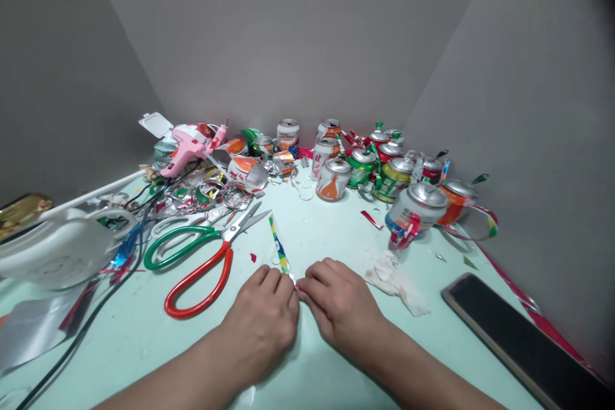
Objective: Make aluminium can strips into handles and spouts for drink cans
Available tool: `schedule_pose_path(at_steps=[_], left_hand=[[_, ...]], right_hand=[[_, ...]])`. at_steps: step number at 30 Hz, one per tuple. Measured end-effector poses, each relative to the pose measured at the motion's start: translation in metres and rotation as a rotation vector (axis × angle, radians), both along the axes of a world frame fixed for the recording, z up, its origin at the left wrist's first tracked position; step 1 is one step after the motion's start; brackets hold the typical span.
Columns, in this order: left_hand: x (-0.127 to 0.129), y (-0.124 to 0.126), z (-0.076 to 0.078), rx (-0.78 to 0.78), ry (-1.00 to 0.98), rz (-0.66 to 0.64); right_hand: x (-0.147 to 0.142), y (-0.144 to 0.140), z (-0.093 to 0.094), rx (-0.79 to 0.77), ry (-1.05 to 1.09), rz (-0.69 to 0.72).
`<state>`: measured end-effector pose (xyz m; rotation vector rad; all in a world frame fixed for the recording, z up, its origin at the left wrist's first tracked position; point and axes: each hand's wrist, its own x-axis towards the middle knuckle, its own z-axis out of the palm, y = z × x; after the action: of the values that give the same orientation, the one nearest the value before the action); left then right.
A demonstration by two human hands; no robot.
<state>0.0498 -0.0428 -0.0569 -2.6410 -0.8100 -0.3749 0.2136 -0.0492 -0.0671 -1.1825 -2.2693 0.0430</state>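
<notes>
- At near centre of the pale green table [321, 227]: patterned strip [278, 245], green/yellow/blue, flat, far end pointing away, near end at the fingers.
- Left hand [265, 311]: fingers curled down, gripping strip's near end; thumb hidden.
- Right hand [340, 300]: thumb and forefinger pinched together on the same end, touching or nearly touching the left. Exact pinch point hidden.
- Back centre: orange-and-white can [332, 182] upright, silver top; contents not visible.
- Left of it: fallen can [246, 172] on its side among metal scraps. Can't see inside.
- Back right: cluster of short can pots. Green pot [362, 168], yellow-green pot [393, 182], silver-white pot [413, 208] with red strip on its side, orange pot [454, 202] with looped handle. Silver tops on; insides hidden.
- Far left: white container [57, 259], tilted, handle toward the scissors [204, 262]. Contents can't be told.
</notes>
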Motion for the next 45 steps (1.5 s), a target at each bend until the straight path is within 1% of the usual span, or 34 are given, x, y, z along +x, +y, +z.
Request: schedule_pose_path(at_steps=[1, 3, 6, 7, 9, 11, 12, 14, 16, 18, 19, 20, 21, 22, 23, 24, 25, 26, 28, 29, 30, 31, 33, 34, 37, 40, 42, 45], left_hand=[[-0.002, 0.002, 0.001, -0.038, -0.008, -0.005], [-0.007, 0.006, 0.005, -0.180, -0.054, 0.013], [-0.017, 0.012, 0.016, -0.463, -0.164, 0.140], [-0.019, 0.014, 0.019, -0.532, -0.185, 0.178], [-0.023, 0.015, 0.024, -0.613, -0.208, 0.230], [-0.024, 0.015, 0.026, -0.642, -0.243, 0.234], [-0.024, 0.015, 0.027, -0.652, -0.291, 0.228], [-0.026, 0.015, 0.028, -0.684, -0.487, 0.248], [-0.028, 0.016, 0.030, -0.769, -0.821, 0.354], [-0.027, 0.019, 0.033, -0.942, -1.192, 0.484], [-0.025, 0.020, 0.035, -1.063, -1.327, 0.526], [-0.021, 0.021, 0.036, -1.197, -1.411, 0.534], [-0.017, 0.021, 0.037, -1.327, -1.442, 0.514], [-0.012, 0.021, 0.038, -1.438, -1.420, 0.477], [-0.008, 0.021, 0.039, -1.505, -1.370, 0.436], [-0.004, 0.020, 0.039, -1.503, -1.335, 0.405], [-0.002, 0.019, 0.038, -1.426, -1.318, 0.393], [-0.002, 0.018, 0.038, -1.273, -1.301, 0.395], [-0.007, 0.015, 0.034, -0.842, -1.191, 0.376], [-0.011, 0.013, 0.031, -0.654, -1.067, 0.318], [-0.015, 0.011, 0.028, -0.538, -0.917, 0.229], [-0.018, 0.008, 0.024, -0.477, -0.775, 0.138], [-0.021, 0.002, 0.015, -0.434, -0.570, -0.001], [-0.021, 0.000, 0.011, -0.416, -0.509, -0.034], [-0.016, -0.006, 0.001, -0.309, -0.387, -0.079], [-0.012, -0.007, -0.004, -0.193, -0.298, -0.127], [-0.012, -0.007, -0.006, -0.133, -0.275, -0.141], [-0.012, -0.007, -0.008, -0.104, -0.248, -0.149]], right_hand=[[0.001, -0.001, 0.000, 0.038, -0.025, 0.010], [0.002, -0.001, -0.001, 0.073, -0.055, 0.014], [0.002, 0.000, -0.001, 0.048, -0.048, 0.004], [0.002, 0.000, -0.002, 0.032, -0.041, 0.000], [0.000, 0.000, -0.002, -0.006, -0.037, -0.017], [-0.002, 0.000, -0.001, -0.026, -0.042, -0.045], [-0.003, -0.001, -0.001, -0.024, -0.042, -0.060], [-0.004, -0.001, 0.000, 0.003, -0.006, -0.081], [-0.004, -0.001, 0.002, 0.043, 0.079, -0.098], [-0.004, -0.001, 0.005, 0.094, 0.189, -0.124], [-0.004, -0.001, 0.007, 0.124, 0.238, -0.134], [-0.005, -0.001, 0.010, 0.153, 0.277, -0.138], [-0.005, -0.001, 0.012, 0.177, 0.305, -0.135], [-0.006, -0.001, 0.014, 0.188, 0.324, -0.123], [-0.007, -0.001, 0.016, 0.186, 0.334, -0.107], [-0.007, -0.001, 0.018, 0.177, 0.339, -0.093], [-0.007, -0.001, 0.019, 0.164, 0.340, -0.088], [-0.006, -0.001, 0.020, 0.146, 0.334, -0.093], [-0.003, -0.003, 0.018, 0.087, 0.289, -0.109], [0.000, -0.004, 0.017, 0.045, 0.248, -0.112], [0.002, -0.007, 0.014, 0.001, 0.197, -0.112], [0.004, -0.010, 0.012, -0.035, 0.144, -0.110], [0.006, -0.017, 0.006, -0.065, 0.052, -0.105], [0.005, -0.021, 0.004, -0.058, 0.021, -0.105], [0.002, -0.030, 0.001, -0.034, -0.027, -0.111], [-0.001, -0.031, 0.002, -0.083, -0.029, -0.136], [-0.003, -0.029, 0.007, -0.194, -0.017, -0.156], [-0.005, -0.024, 0.017, -0.447, -0.002, -0.240]])
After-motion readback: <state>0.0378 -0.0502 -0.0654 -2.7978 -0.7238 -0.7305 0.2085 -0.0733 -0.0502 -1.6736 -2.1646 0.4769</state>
